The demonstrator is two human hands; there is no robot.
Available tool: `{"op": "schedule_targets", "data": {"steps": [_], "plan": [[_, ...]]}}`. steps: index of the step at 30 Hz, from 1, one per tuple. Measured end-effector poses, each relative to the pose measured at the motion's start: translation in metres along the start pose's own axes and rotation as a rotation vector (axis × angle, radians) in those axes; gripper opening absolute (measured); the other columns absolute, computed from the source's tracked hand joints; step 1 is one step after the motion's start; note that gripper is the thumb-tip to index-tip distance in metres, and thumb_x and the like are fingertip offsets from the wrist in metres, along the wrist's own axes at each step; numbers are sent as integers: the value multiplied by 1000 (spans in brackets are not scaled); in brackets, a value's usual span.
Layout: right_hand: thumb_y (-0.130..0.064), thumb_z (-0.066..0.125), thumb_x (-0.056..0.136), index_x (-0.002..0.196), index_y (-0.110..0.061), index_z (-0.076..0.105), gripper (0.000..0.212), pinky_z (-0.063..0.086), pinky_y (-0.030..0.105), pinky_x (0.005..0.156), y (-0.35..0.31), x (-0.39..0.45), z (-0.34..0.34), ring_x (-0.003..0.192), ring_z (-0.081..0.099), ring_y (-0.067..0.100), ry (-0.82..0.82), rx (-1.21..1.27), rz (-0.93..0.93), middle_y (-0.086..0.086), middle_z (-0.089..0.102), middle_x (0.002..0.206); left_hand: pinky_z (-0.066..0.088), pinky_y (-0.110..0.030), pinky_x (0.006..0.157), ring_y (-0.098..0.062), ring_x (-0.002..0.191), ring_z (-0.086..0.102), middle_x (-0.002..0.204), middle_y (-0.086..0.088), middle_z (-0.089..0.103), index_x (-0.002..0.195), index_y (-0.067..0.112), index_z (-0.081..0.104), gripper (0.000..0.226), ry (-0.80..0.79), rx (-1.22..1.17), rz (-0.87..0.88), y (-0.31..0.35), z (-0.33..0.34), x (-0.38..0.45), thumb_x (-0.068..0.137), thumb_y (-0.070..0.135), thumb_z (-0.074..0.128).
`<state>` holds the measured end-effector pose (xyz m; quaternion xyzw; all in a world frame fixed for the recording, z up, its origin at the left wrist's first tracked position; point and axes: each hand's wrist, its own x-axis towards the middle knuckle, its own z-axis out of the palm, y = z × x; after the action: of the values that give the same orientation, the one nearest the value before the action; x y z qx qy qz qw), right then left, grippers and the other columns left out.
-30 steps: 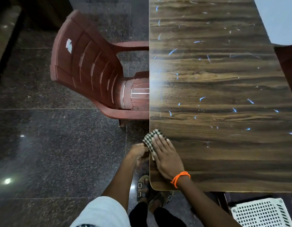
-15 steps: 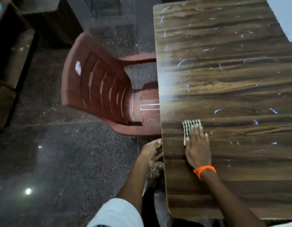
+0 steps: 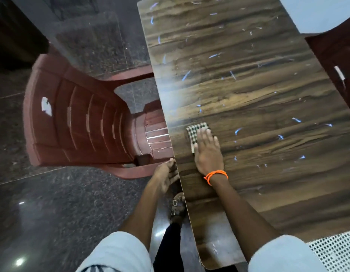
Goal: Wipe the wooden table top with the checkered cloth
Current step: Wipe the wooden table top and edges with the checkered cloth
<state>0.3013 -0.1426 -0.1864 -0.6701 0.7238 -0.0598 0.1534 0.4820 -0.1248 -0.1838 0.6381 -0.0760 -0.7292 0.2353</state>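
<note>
Cloth [image 3: 196,132] now sits inboard of the tabletop [image 3: 268,99] edge, pushed forward under my flat right hand [image 3: 208,152]; left hand [image 3: 166,176] loose at edge, most surface unwiped.

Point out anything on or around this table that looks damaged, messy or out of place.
Small pale scraps lie scattered across the wooden table top, mostly beyond the checkered cloth under the right hand. The red plastic chair has a white torn-looking patch on its backrest.
</note>
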Motion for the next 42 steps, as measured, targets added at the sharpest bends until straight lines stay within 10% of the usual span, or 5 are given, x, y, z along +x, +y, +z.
{"op": "schedule_targets", "data": {"steps": [6,14,24,30,42], "plan": [[-31,32,102,156,-12,29,57,20,47,123,5,-91,1,153,18,22,57,46,167,8,24,164,55,-38,89,-22,109,66,116,-3,73,120,16,66,27,30,26,52,11,14,7,104,28,47],[-35,26,102,157,-17,26,58,22,47,122,-41,-21,11,154,15,18,-110,52,-209,0,23,165,59,-25,62,-8,70,70,82,4,76,98,18,66,26,-46,-125,-14,8,13,4,105,26,42],[-32,29,103,157,-12,25,58,21,48,122,46,-54,-8,153,19,24,153,88,375,8,23,165,53,-42,91,-16,92,66,104,-1,72,108,20,67,25,-18,-107,95,35,24,16,106,27,43],[-32,36,104,158,-17,22,58,22,46,123,44,-175,-6,154,11,16,-15,13,68,0,16,167,56,-41,82,-19,99,66,104,0,72,102,20,68,27,25,-128,89,30,31,22,106,28,42],[-30,36,102,156,-11,26,58,20,48,123,75,-109,-13,154,15,24,120,-13,370,8,23,165,50,-42,78,-18,85,55,89,0,63,75,22,70,15,248,29,155,28,27,53,77,20,55]]}}
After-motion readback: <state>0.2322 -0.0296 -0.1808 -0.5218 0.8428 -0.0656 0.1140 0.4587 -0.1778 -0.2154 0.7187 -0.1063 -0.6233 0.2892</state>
